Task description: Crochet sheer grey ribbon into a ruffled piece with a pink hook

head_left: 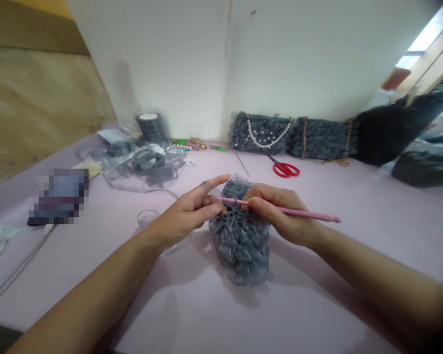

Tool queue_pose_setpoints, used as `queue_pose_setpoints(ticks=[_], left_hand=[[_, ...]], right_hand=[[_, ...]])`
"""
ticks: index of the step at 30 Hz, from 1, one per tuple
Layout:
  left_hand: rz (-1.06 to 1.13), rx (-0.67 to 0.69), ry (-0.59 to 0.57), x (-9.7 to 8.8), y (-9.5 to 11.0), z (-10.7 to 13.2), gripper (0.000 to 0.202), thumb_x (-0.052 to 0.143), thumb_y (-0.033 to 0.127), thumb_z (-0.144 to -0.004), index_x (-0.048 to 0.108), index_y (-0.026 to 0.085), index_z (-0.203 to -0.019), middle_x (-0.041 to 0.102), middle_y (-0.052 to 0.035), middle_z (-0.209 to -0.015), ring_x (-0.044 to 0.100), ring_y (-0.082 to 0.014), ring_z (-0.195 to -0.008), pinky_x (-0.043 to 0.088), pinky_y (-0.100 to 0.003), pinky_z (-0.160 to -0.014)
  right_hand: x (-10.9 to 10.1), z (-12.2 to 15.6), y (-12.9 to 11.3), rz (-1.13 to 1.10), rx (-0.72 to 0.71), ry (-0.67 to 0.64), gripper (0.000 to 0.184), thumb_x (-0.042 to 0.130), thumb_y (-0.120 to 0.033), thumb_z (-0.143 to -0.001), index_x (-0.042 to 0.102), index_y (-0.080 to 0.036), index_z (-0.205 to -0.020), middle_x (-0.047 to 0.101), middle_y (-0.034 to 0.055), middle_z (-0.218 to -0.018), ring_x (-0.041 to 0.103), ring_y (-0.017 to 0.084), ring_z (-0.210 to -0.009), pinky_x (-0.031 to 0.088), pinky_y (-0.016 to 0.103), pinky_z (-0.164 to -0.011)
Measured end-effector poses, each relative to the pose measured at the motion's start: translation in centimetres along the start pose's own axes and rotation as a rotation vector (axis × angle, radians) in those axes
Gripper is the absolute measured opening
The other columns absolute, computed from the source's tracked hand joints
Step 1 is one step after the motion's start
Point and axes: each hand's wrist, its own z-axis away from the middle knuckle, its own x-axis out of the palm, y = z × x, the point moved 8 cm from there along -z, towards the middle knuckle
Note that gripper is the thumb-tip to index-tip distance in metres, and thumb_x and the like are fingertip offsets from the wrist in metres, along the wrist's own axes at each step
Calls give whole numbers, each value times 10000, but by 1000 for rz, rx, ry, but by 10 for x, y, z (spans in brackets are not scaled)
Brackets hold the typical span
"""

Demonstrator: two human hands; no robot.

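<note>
My right hand (284, 211) is closed around the pink hook (306, 215), holding it like a pencil, with its thin end pointing left at the puffy grey piece (241, 243). That piece is right in front of me on the table (302, 300), between my two hands. My left hand (192, 209) is partly open: the thumb and bent fingers pinch the edge of the piece by the hook's tip, and the pointing finger sticks out, with what looks like a grey band across it. I can't tell if the tip is inside a loop, because my fingers hide it. To do this well, I think I should hold the hook loosely, pinch close to the tip, and let the ribbon (153, 190) slide smoothly so no loop gets too tight. Thin ribbon like this could snag or twist, so gentle pulls seem best. The piece is bumpy and frilly, like lots of little shiny petals, and a bit see-through at the edges. The hook is smooth and round, with a fatter handle. The ribbon pile (147, 162) is flat, thin and curly, and the scissors (286, 169) past my hands have hard, red, round handles.
</note>
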Motion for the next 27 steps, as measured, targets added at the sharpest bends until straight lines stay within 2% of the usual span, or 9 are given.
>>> queue_pose_setpoints(ticks=[4, 9, 14, 22, 27], left_hand=[[95, 0, -8, 9, -2, 0, 668, 666, 289, -847, 380, 331, -1449, 520, 36, -769, 427, -81, -644, 315, -225, -602], [129, -3, 25, 15, -3, 0, 742, 737, 227, -770, 391, 242, -1427, 494, 48, -726, 445, -83, -662, 352, -225, -636], [9, -50, 64, 14, 0, 2, 753, 735, 175, -744, 402, 228, -1418, 525, 23, -813, 508, -110, -753, 399, -243, -685], [-127, 18, 94, 9, 10, 3, 776, 711, 173, -739, 362, 178, -1433, 552, 19, -807, 530, -113, -741, 415, -241, -652], [-229, 73, 154, 5, 10, 3, 730, 675, 152, -757, 380, 188, -1423, 522, 34, -784, 511, -99, -710, 406, -227, -628]], right_hand=[[2, 0, 2, -39, -17, -25, 377, 443, -420, -966, 439, -181, -674, 396, -36, -615, 341, 82, -542, 269, 219, -468], [3, 1, 0, -66, -34, -49, 383, 450, -421, -970, 441, -178, -674, 412, -33, -631, 348, 79, -544, 277, 219, -469], [1, 0, -1, -40, -9, -99, 391, 461, -445, -960, 465, -178, -675, 449, -19, -643, 368, 88, -553, 285, 235, -470], [-2, 0, -19, 31, -35, -277, 267, 444, -282, -969, 581, -177, -765, 486, -12, -662, 406, 92, -572, 325, 234, -502], [-2, 1, -26, 180, -57, -292, 242, 426, -255, -975, 582, -165, -813, 518, -8, -681, 433, 90, -586, 340, 222, -520]])
